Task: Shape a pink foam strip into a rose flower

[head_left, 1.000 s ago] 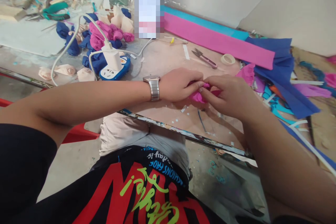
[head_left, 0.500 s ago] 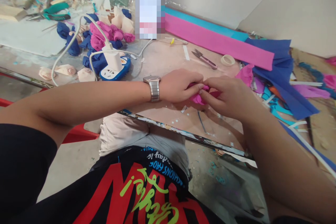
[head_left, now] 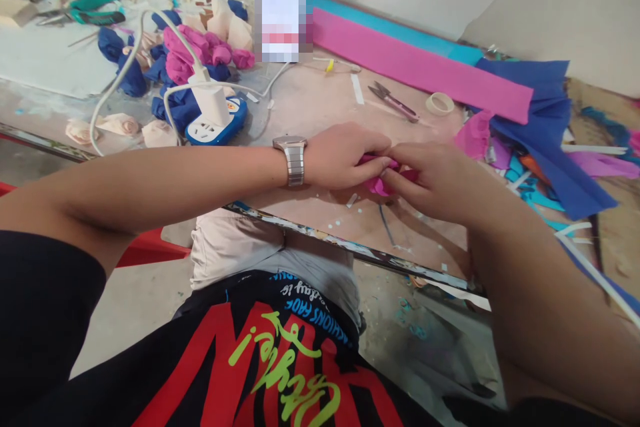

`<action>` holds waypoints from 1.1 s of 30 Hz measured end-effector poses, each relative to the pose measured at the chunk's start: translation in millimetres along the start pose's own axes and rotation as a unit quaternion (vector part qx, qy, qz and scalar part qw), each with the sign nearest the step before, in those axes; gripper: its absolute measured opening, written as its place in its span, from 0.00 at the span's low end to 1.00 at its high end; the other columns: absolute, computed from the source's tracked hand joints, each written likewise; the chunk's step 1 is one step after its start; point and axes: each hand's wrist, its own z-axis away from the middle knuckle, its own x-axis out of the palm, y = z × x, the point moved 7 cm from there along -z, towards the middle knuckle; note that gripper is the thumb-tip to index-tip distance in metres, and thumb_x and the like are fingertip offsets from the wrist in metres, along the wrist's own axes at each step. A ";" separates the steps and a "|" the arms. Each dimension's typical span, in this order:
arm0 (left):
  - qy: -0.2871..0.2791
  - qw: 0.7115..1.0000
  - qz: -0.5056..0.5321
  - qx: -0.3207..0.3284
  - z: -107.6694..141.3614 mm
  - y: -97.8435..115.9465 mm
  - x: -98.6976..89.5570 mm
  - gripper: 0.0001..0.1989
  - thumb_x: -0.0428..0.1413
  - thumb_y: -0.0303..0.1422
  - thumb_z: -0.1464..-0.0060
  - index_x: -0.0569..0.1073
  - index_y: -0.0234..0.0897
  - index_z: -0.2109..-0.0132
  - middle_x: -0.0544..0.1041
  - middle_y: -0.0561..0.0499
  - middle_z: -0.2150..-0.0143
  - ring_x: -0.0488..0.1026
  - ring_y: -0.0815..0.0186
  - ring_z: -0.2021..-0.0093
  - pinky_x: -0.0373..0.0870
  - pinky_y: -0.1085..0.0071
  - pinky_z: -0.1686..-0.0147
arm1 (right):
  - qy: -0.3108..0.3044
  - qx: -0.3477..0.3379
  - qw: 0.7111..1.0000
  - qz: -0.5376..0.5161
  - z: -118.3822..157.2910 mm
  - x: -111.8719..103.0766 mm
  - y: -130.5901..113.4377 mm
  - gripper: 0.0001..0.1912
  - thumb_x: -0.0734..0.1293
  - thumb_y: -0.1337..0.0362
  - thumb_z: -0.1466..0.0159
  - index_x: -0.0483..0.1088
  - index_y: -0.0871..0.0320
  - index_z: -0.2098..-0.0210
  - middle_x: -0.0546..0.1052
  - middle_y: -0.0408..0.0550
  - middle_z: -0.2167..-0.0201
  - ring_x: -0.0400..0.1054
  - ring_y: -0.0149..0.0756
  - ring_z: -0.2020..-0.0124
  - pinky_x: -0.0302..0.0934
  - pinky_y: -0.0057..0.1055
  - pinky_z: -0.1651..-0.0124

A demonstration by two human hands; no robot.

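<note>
Between my fingers, just above the table (head_left: 320,203), is a piece of bright pink crepe paper (head_left: 379,185). My left hand (head_left: 347,157), with a metal watch (head_left: 292,159) on its wrist, pinches the paper from the left. From the right, the thumb and fingers of my right hand (head_left: 433,177) pinch it too, and the two hands touch. Much of the paper is hidden by my fingers, so its exact shape does not show. Beyond my hands lie thread snips (head_left: 395,101) and a roll of tape (head_left: 440,103).
Long pink crepe paper (head_left: 425,63) and blue paper (head_left: 540,140) lie at the back and right. To the left, a white charger (head_left: 210,103) sits in a blue power strip (head_left: 195,133), its cable looping beside rolled paper flowers (head_left: 185,53). Green-handled pliers (head_left: 97,5) lie farther off.
The camera view has shifted slightly, so the table things sit a little differently. Both hands keep their pinch on the pink crepe paper, with only a small shift of the fingers.
</note>
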 end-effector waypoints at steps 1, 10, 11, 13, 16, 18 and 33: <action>-0.001 1.000 0.002 -0.001 0.1 0.2 0.0 0.15 0.48 0.39 0.37 0.75 0.37 0.66 0.77 0.47 0.70 0.72 0.63 0.68 0.60 0.66 0.67 | 0.001 -0.002 1.000 0.002 0.2 0.0 -0.5 0.09 0.59 0.61 0.34 0.68 0.53 0.68 0.76 0.50 0.70 0.67 0.42 0.70 0.55 0.37 0.67; -0.012 1.000 0.011 0.007 0.9 2.2 1.5 0.16 0.49 0.41 0.37 0.75 0.39 0.68 0.78 0.47 0.70 0.74 0.61 0.66 0.63 0.64 0.66 | -0.002 -0.013 0.999 0.032 1.4 2.4 -2.7 0.08 0.60 0.62 0.35 0.68 0.55 0.68 0.74 0.52 0.71 0.66 0.43 0.70 0.55 0.39 0.66; -0.014 1.000 0.009 0.008 0.8 2.2 1.7 0.17 0.48 0.41 0.37 0.75 0.39 0.67 0.78 0.47 0.69 0.74 0.61 0.66 0.63 0.64 0.66 | 0.000 -0.013 0.999 0.032 1.3 2.3 -2.4 0.08 0.60 0.62 0.35 0.68 0.55 0.69 0.74 0.51 0.71 0.66 0.43 0.71 0.54 0.38 0.67; -0.015 1.000 0.008 0.009 0.6 2.1 1.7 0.17 0.48 0.41 0.37 0.75 0.39 0.67 0.78 0.47 0.69 0.74 0.61 0.66 0.63 0.63 0.66 | 0.003 -0.013 0.999 0.035 0.9 1.9 -2.1 0.09 0.59 0.61 0.35 0.68 0.55 0.69 0.73 0.50 0.72 0.65 0.42 0.71 0.54 0.38 0.67; -0.011 1.000 0.008 0.007 0.4 1.7 0.7 0.17 0.48 0.41 0.37 0.76 0.39 0.66 0.78 0.46 0.70 0.74 0.61 0.67 0.63 0.63 0.66 | 0.008 -0.008 0.999 0.034 0.0 0.5 -2.2 0.09 0.60 0.61 0.35 0.69 0.55 0.70 0.73 0.50 0.73 0.65 0.42 0.72 0.54 0.38 0.67; -0.007 1.000 0.006 0.004 0.3 1.3 -0.1 0.17 0.48 0.41 0.37 0.76 0.39 0.66 0.78 0.47 0.70 0.74 0.61 0.67 0.63 0.64 0.66 | 0.007 -0.002 0.999 0.031 -0.5 0.1 -1.9 0.09 0.60 0.62 0.35 0.70 0.54 0.69 0.74 0.51 0.73 0.66 0.43 0.71 0.54 0.39 0.67; -0.005 1.000 -0.004 0.011 -0.2 1.9 -0.4 0.15 0.48 0.38 0.37 0.76 0.37 0.65 0.78 0.48 0.69 0.73 0.64 0.68 0.62 0.67 0.67 | 0.006 -0.003 1.000 -0.002 -1.8 -0.3 0.2 0.07 0.61 0.62 0.36 0.70 0.53 0.68 0.75 0.50 0.70 0.69 0.46 0.68 0.56 0.39 0.65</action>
